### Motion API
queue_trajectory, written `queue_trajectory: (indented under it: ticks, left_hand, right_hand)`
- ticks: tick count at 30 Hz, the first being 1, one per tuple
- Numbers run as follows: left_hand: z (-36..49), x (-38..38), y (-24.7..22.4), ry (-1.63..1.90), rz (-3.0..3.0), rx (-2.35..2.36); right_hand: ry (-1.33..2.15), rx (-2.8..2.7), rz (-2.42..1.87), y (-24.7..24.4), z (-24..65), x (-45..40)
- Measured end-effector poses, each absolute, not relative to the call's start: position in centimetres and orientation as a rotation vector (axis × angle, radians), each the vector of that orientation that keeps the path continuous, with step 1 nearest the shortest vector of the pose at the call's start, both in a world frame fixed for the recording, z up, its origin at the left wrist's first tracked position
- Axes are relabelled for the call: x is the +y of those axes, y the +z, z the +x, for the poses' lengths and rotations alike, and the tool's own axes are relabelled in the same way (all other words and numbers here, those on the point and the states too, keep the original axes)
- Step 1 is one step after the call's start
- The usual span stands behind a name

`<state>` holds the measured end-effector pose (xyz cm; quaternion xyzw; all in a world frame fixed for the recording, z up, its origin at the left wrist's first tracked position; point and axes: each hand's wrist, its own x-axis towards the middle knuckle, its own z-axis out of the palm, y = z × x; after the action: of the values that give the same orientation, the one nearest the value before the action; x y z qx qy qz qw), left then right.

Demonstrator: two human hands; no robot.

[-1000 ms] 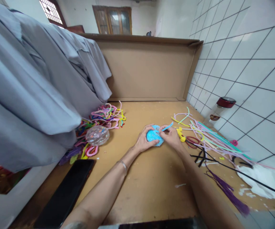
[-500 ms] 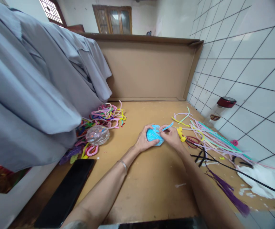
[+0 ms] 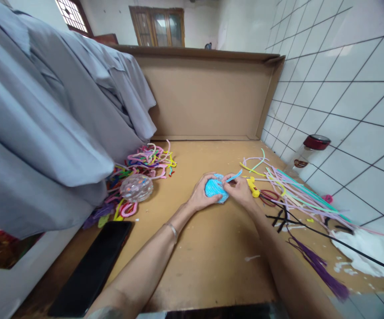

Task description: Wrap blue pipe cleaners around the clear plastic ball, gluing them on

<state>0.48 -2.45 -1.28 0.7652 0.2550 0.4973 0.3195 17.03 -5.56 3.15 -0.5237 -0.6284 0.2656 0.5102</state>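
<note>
ball [image 3: 213, 188] is lt blue, roundish, ridged, w/ strip [image 3: 235, 176] alongside.

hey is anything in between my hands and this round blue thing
Nothing visible: your left hand grips the round blue thing directly, and your right hand pinches a blue strip at its right side. The yellow tool lies farther right, out of the way.
</note>
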Motion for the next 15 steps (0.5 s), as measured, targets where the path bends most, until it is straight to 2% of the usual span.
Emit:
queue_trajectory:
  ticks: [15]
  left_hand:
    - [0.38, -2.22, -1.43, 1.302, 2.065, 0.701]
  right_hand:
    - [0.632, -1.532, -1.255, 3.11, 17.22, -5.47]
